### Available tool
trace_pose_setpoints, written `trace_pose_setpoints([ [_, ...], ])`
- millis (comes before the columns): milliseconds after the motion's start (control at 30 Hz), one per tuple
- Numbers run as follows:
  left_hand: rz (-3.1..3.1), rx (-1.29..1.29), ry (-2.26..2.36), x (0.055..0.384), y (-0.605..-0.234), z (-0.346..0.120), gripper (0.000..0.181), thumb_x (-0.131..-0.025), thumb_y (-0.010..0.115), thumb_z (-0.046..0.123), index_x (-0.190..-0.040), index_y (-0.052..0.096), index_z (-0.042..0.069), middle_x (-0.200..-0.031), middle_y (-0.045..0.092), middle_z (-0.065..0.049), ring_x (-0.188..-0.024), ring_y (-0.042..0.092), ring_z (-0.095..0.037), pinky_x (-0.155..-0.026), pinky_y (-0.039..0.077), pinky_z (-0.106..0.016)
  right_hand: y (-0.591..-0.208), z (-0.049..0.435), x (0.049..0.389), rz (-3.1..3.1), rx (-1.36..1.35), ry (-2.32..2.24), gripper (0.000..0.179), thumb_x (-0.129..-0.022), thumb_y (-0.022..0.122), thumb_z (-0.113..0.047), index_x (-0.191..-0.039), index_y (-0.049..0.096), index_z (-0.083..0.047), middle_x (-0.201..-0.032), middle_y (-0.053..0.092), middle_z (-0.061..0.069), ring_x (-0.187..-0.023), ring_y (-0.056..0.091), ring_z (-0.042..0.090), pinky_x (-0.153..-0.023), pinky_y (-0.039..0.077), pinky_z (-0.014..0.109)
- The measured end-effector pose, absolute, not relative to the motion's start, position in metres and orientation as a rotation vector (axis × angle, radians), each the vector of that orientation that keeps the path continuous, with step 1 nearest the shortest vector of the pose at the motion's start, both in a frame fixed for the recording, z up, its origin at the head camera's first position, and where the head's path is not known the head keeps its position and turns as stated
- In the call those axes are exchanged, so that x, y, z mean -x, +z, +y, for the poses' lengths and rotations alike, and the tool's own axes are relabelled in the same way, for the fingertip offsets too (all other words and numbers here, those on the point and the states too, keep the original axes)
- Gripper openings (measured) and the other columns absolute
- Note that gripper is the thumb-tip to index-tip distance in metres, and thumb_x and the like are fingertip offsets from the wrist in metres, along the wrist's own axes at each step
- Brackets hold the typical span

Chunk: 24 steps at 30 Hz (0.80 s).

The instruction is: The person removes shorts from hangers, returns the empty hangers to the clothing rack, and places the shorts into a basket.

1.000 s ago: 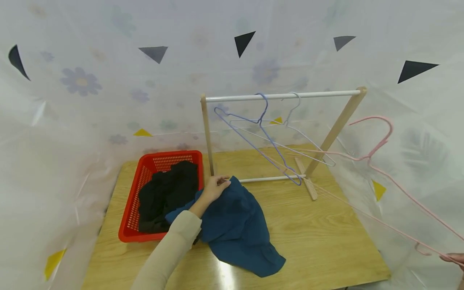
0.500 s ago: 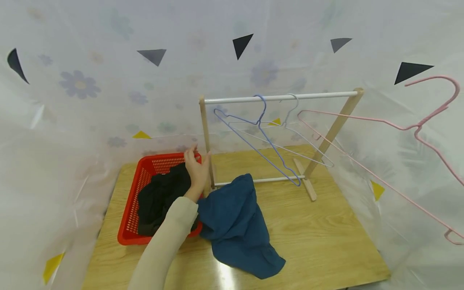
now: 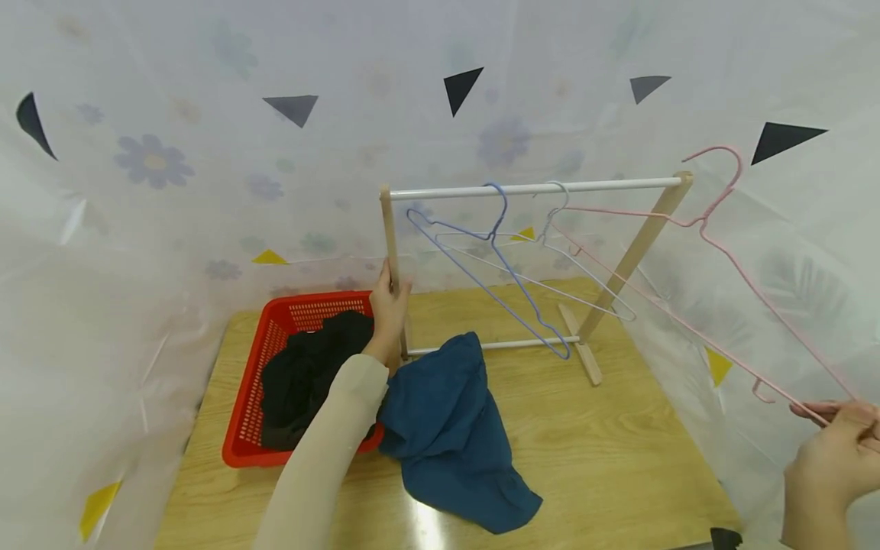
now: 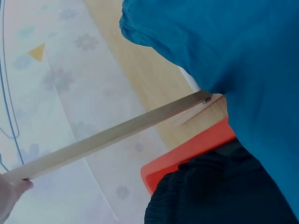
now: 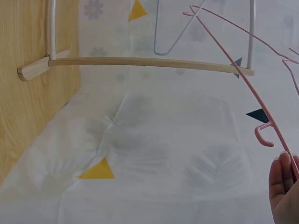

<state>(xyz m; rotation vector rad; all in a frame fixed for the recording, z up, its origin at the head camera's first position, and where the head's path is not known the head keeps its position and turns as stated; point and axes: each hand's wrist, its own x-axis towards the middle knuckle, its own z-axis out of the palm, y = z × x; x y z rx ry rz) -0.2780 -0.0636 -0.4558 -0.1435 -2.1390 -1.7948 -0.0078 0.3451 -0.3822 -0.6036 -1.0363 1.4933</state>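
My left hand [image 3: 389,315] grips the left wooden post [image 3: 389,237] of a small clothes rack. In the left wrist view its thumb [image 4: 22,185] presses against the post [image 4: 107,135]. At the far right, my right hand [image 3: 832,462] holds a pink wire hanger [image 3: 703,219] by one end of its lower part, hook upward. The hanger [image 5: 271,122] slants up and away from the fingers in the right wrist view. A dark blue garment [image 3: 457,435] lies crumpled on the table, just below the left wrist, partly over the basket's right edge.
A blue hanger [image 3: 492,234] and a pale hanger [image 3: 545,233] hang from the rack's white rail [image 3: 612,184]. Left of the rack sits a red basket [image 3: 257,461] with black clothes [image 3: 309,374]. Translucent plastic sheeting [image 3: 206,206] surrounds the wooden table [image 3: 584,473].
My left hand has let go of the blue garment, passed over the basket's far corner and taken hold of the post. The pink hanger rose and moved right, then came back left.
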Motion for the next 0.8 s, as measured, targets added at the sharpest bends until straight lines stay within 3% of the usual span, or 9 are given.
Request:
trace_pose_setpoints([
  [100, -2.119, 0.114, -1.735, 0.278, -0.457, -0.063, 0.05, -0.091, 0.057, 0.005, -0.138, 0.042, 0.002, -0.129, 0.054, -0.021, -0.112, 0.058, -0.033, -0.092, 0.048, -0.045, -0.395, 0.347, 0.028, -1.069, 0.386, 1.431, 0.026, -0.089, 0.054, -0.011, -0.064, 0.056, 0.0, -0.052, 0.056, 0.005, -0.043, 0.058, 0.009, -0.049, 0.05, 0.016],
  [367, -2.087, 0.138, -1.721, 0.279, -0.46, -0.065, 0.046, -0.09, 0.056, 0.001, -0.134, 0.046, -0.002, -0.125, 0.054, -0.026, -0.111, 0.058, -0.035, -0.086, 0.051, -0.044, -0.415, 0.344, 0.061, -1.083, 0.339, 1.5, 0.032, -0.084, 0.061, -0.013, -0.058, 0.054, 0.003, -0.048, 0.055, 0.007, -0.04, 0.057, 0.012, -0.047, 0.05, 0.018],
  [800, -2.071, 0.183, -1.768, 0.279, -0.463, -0.07, 0.046, -0.089, 0.056, 0.0, -0.133, 0.045, -0.005, -0.124, 0.054, -0.027, -0.113, 0.056, -0.035, -0.09, 0.048, -0.044, -0.443, 0.339, 0.079, -1.158, 0.337, 1.633, 0.026, -0.085, 0.06, -0.013, -0.067, 0.058, 0.005, -0.058, 0.058, 0.007, -0.047, 0.061, 0.011, -0.051, 0.052, 0.018],
])
